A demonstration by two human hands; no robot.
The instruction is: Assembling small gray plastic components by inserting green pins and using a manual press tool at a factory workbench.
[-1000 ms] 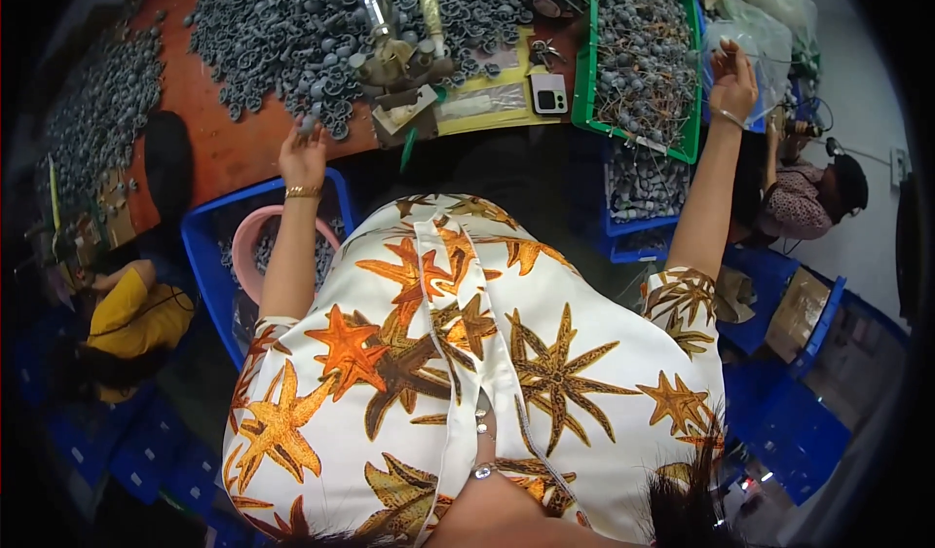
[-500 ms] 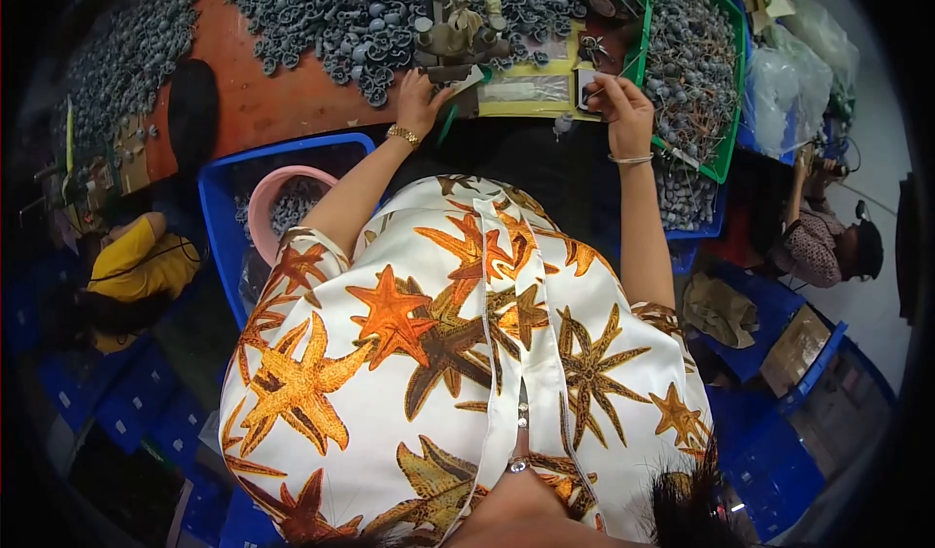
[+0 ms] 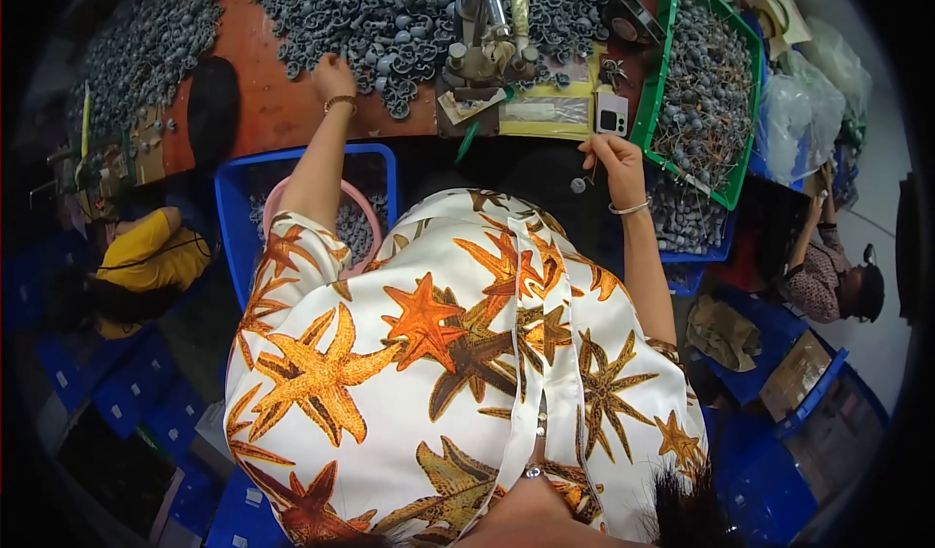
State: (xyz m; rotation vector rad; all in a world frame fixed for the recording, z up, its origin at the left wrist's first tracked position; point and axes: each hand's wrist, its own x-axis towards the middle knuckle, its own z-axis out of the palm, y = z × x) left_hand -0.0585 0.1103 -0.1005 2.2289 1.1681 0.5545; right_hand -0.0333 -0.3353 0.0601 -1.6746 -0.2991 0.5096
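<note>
My right hand point(image 3: 616, 163) is closed in a pinch on a thin wire, from which a small grey round part point(image 3: 579, 186) dangles in front of the bench edge. Far to the left, my left hand point(image 3: 334, 80) reaches to the near edge of a heap of grey plastic ring-and-cap pieces point(image 3: 390, 32). Its fingers are bent together; whatever is between them is too small to make out. Between the hands stands a metal bench press point(image 3: 479, 66) with a white card piece point(image 3: 471, 106) at its base. A phone point(image 3: 612, 114) lies just beyond my right hand.
A green tray point(image 3: 645, 110) of wired grey parts stands right of the bench, over a blue crate point(image 3: 716, 248). A pink basin point(image 3: 366, 204) sits in a blue bin point(image 3: 229, 241) below my left arm. Co-workers sit left in yellow point(image 3: 146, 251) and right in patterned clothing point(image 3: 813, 265).
My left hand has moved from the press leftward to the heap. The right hand has drawn back toward me from the phone, the dangling part still on its wire.
</note>
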